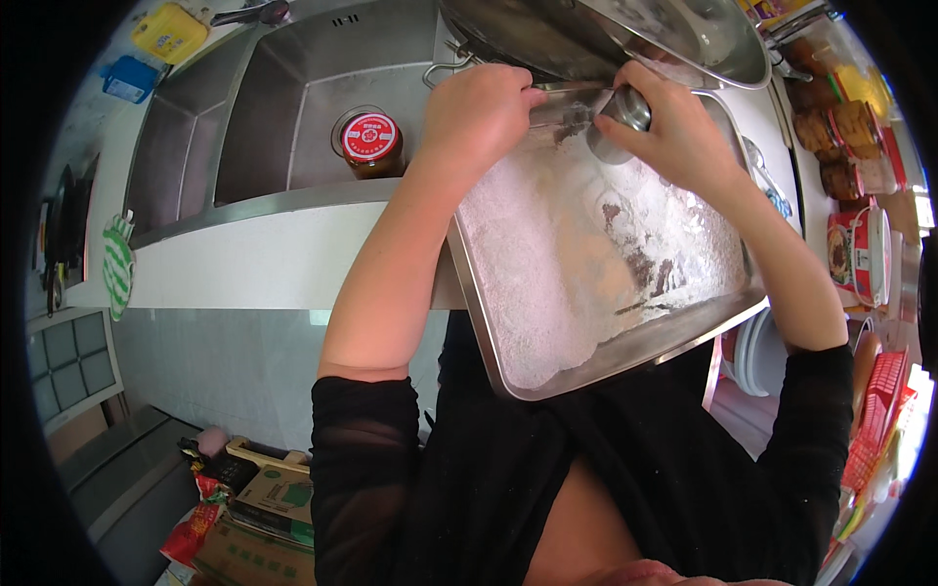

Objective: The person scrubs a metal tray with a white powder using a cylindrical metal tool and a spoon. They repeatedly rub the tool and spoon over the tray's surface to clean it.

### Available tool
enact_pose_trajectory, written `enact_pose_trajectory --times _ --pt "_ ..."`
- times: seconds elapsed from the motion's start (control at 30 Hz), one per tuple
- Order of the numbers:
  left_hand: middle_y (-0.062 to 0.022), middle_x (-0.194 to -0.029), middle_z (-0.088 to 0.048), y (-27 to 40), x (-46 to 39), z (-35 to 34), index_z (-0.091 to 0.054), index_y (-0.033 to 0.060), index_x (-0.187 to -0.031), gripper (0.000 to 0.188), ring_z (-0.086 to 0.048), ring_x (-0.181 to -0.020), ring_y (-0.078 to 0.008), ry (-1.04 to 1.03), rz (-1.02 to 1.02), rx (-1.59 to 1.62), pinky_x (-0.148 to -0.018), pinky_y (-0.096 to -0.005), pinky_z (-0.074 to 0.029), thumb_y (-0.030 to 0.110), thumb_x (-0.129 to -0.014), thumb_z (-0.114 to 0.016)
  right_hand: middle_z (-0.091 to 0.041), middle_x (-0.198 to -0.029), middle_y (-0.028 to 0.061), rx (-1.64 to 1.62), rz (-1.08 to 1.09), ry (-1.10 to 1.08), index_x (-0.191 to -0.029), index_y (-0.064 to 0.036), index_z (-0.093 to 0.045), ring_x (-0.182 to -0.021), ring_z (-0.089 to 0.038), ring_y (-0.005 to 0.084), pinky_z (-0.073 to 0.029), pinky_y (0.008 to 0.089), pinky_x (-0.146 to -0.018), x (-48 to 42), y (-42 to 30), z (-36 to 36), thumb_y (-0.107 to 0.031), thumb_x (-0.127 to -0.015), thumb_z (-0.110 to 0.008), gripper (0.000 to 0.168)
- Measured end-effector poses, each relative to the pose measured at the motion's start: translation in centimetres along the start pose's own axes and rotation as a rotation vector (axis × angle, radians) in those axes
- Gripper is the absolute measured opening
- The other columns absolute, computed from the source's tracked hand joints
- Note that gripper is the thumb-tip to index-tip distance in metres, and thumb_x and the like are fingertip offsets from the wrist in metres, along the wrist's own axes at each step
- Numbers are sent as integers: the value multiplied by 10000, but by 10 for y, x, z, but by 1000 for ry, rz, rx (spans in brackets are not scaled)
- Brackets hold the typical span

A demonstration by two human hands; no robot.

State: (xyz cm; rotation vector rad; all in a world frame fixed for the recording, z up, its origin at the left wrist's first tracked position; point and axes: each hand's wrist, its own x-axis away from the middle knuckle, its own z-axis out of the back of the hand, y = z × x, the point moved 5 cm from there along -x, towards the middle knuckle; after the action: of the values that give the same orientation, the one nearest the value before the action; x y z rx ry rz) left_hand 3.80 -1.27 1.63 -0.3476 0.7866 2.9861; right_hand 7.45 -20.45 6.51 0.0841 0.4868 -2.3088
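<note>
A rectangular stainless steel tray (480,315) lies tilted before me, its near edge close to my black top. White powder (513,286), perhaps flour, is spread thickly along its left side and in patches on the right. Some of the tray's bottom shows through in the middle. My left hand (480,102) grips the tray's far rim, its thumb along the edge. In my right hand (670,117) is a small metal cup (619,132), tipped over the tray's far part. What the cup holds is hidden.
Beyond the tray are a large dark pan (527,36) and a shiny metal basin (696,36). A red-lidded jar (372,143) stands in the steel sink (308,95). Several food jars (843,139) and a red tub (857,253) line the right side. Cardboard boxes (253,546) lie lower left.
</note>
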Motion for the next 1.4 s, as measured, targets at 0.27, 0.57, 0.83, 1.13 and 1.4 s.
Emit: enact_pose_trajectory --times 0.27,0.57,0.83,1.13,1.4 --pt "-137 -896 -710 0 -4 3 -702 91 -882 261 -657 -877 -385 -2 -14 1 -744 -485 -515 340 -943 -657 -651 -933 179 15 63 -63 -1063 -33 -569 -834 -646 380 -492 467 -718 4 -9 8 -314 -846 -771 408" --pt "-137 -876 -709 -4 1 -2 -699 96 -869 296 -657 -865 -376 -35 16 34 -737 -471 -512 378 -941 -649 -654 -987 162 54 181 -136 -1092 -55 -579 -848 -668 377 -531 465 -737 6 -34 -8 -303 -834 -771 406" --pt "-132 -873 -707 -3 -2 0 -695 87 -871 312 -651 -853 -363 3 -14 25 -726 -467 -499 382 -954 -634 -653 -975 156 18 207 -84 -1074 -48 -590 -854 -663 382 -522 450 -726 14 -28 8 -279 -828 -778 387" --pt "-128 -778 -667 -3 -2 2 -670 67 -861 298 -625 -786 -355 -31 -20 47 -714 -456 -487 346 -961 -635 -635 -975 125 41 245 -126 -1118 -77 -597 -797 -673 359 -542 442 -693 20 -41 -12 -277 -818 -780 404" --pt "-136 -793 -670 -6 -2 1 -654 58 -846 319 -620 -797 -368 -12 -20 47 -727 -465 -484 357 -957 -637 -642 -998 145 -69 67 -129 -1056 -41 -602 -823 -677 353 -531 427 -732 68 -9 25 -263 -809 -796 385"
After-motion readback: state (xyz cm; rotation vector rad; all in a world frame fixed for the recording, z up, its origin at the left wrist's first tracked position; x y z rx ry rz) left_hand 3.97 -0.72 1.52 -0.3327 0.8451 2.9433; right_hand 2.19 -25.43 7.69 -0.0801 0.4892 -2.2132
